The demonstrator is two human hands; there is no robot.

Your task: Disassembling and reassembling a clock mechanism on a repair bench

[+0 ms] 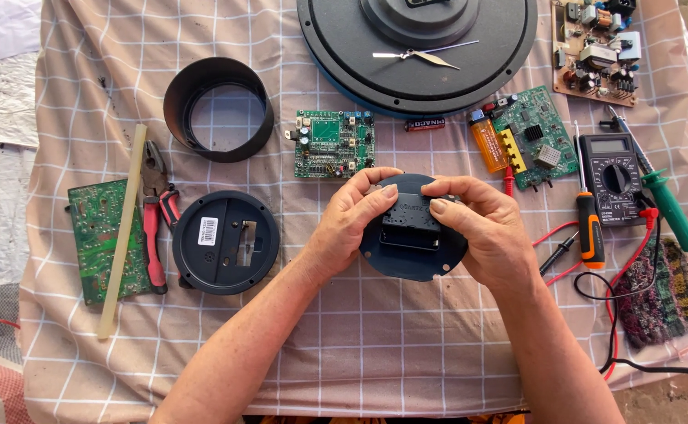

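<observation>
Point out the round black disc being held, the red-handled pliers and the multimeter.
round black disc (415, 263): head view, on its bare lower rim below the raised block.
red-handled pliers (152, 243): head view, on the long red handle.
multimeter (616, 179): head view, on its round dial.

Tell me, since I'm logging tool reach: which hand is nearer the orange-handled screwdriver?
Right. The right hand lies just left of the orange-handled screwdriver; the left hand is farther left, across the round black disc both hold.

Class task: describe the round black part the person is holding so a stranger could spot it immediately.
Start at the big clock at the top. Directly below it, both hands grip a round black disc. Unlike the black disc lying to its left, it carries a raised square box.
</observation>
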